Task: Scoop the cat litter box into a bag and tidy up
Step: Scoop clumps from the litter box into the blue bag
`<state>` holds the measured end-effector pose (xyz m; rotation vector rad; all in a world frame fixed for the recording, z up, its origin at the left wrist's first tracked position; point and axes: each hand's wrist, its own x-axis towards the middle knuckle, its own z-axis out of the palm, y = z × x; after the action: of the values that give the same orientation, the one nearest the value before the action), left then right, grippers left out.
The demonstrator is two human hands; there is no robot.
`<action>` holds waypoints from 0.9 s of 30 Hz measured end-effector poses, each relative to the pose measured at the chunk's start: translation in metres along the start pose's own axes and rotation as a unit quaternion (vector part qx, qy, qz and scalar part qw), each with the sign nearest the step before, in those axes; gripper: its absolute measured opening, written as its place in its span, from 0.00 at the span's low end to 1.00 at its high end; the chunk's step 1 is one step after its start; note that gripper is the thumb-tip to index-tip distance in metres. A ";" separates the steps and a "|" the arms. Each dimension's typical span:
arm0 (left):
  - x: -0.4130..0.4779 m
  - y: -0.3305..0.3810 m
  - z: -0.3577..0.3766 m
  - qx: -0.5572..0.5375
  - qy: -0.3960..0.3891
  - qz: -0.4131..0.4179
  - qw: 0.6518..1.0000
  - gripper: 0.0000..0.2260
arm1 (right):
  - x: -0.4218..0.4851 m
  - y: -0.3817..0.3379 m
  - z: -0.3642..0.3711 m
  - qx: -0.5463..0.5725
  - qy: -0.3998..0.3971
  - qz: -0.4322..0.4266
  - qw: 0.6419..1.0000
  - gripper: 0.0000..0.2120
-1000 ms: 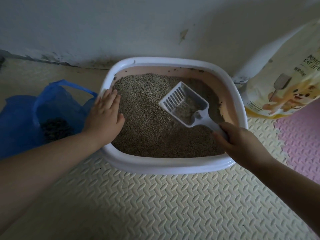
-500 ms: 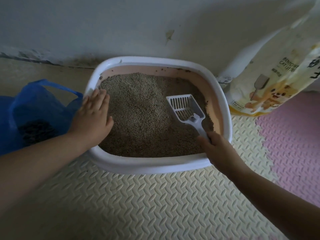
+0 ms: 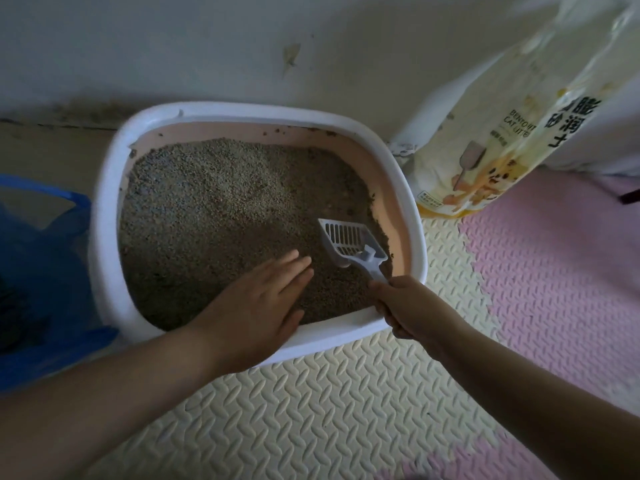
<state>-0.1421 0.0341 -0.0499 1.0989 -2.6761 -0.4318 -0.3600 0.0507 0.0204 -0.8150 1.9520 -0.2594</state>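
Note:
A white-rimmed litter box (image 3: pixel 104 216) with a pink inner wall holds grey-brown litter (image 3: pixel 214 209). A white slotted scoop (image 3: pixel 349 242) rests in its near right corner, blade on the litter. My right hand (image 3: pixel 412 306) grips the scoop's handle at the box's near rim. My left hand (image 3: pixel 256 313) lies flat and empty over the near rim, fingers stretched across the litter toward the scoop. A blue plastic bag (image 3: pixel 45 271) with dark clumps inside sits left of the box.
A yellow-and-white cat litter sack (image 3: pixel 502 133) leans against the wall at the right. The box stands on cream foam mat tiles (image 3: pixel 311 410), with pink tiles (image 3: pixel 554 289) to the right. A stained wall runs behind the box.
My left hand left the box's left rim and moved to the near middle, over the litter. The scoop slid toward the near right corner and lies lower in the litter.

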 end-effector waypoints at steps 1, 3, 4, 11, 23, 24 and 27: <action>0.001 0.000 0.002 -0.004 -0.003 -0.005 1.000 0.25 | 0.000 -0.002 0.000 -0.007 0.002 0.007 1.000 0.16; 0.001 -0.003 0.004 -0.019 -0.006 -0.034 0.999 0.25 | 0.002 -0.008 0.000 -0.024 0.007 0.024 0.999 0.17; -0.001 -0.004 0.005 -0.029 -0.007 -0.050 0.998 0.26 | 0.004 -0.012 0.000 -0.030 0.008 0.035 0.999 0.17; -0.003 -0.005 0.006 -0.048 -0.010 -0.065 0.997 0.24 | 0.034 -0.028 0.005 -0.109 0.026 0.092 0.989 0.15; -0.005 -0.006 0.007 -0.042 -0.008 -0.084 0.996 0.23 | 0.090 -0.056 0.019 -0.180 0.042 0.123 0.975 0.09; -0.006 -0.006 0.006 -0.042 -0.009 -0.085 0.995 0.23 | 0.097 -0.058 0.017 -0.177 0.049 0.112 0.977 0.11; -0.007 -0.005 0.005 -0.036 -0.014 -0.090 0.995 0.23 | 0.111 -0.073 0.013 -0.166 0.052 0.081 0.981 0.14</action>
<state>-0.1361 0.0366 -0.0566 1.3261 -2.5728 -0.5737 -0.3513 -0.0736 -0.0288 -0.8608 2.1804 0.1274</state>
